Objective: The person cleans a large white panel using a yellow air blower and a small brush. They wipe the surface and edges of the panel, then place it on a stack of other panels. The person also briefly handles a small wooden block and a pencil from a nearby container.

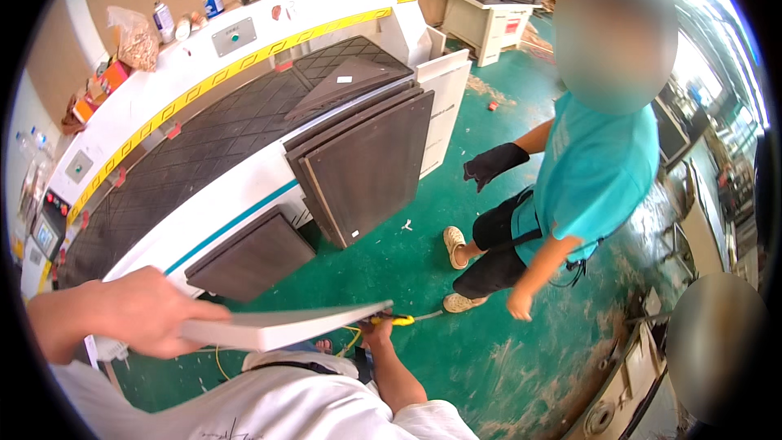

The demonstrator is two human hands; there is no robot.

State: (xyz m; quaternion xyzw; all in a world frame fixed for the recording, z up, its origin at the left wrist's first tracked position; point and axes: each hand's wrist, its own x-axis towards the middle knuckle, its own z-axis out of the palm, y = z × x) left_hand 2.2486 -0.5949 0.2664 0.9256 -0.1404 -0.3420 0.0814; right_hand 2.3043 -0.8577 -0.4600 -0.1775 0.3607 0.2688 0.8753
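A pale board [281, 326] is held out in front of my body, one long edge turned up. My left hand [159, 314] is closed on its left end, fingers laid over the top edge. Beside the board's far right end, my right hand [376, 331] is wrapped round a yellow air blow gun [399, 320]. Its thin metal nozzle points right, and a yellow hose [352, 344] hangs from it. I cannot tell whether my right hand also touches the board, since that end partly covers the fingers.
A long machine with a dark bed [204, 130] and white beam [244, 37] stands ahead. Dark panels [366, 163] lean on its front, another panel [252, 257] nearer. A person in a teal shirt [603, 163] stands right, one hand in a black glove [495, 165]. Scraps litter the green floor [505, 358].
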